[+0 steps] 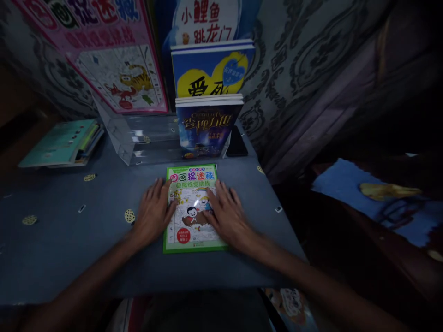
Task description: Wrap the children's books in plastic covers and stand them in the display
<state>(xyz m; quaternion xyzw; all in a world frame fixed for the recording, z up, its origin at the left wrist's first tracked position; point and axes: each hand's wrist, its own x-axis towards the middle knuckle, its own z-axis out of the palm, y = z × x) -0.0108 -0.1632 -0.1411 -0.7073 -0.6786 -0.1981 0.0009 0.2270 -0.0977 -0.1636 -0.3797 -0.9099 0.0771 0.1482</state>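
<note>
A green-bordered picture book [188, 226] with cartoon figures and Chinese characters on its cover lies flat and closed on the table in front of me. My left hand [154, 207] rests along its left edge, fingers stretched forward and the thumb over the cover. On the opposite side, my right hand [230, 214] lies over the right edge with its fingers spread on the cover. Just beyond the green book stands a clear stepped rack [152, 147] holding upright books. In its front tier is a dark blue book [207, 131], and behind that a blue-and-yellow book [197, 69].
The table [86, 249] has a grey-blue patterned cover. A pink-bordered book [117, 78] stands in the rack's back left. Several flat books [58, 143] are stacked at the left. A dark phone [237, 142] lies right of the rack. Blue cloth [342, 180] lies beyond the right edge.
</note>
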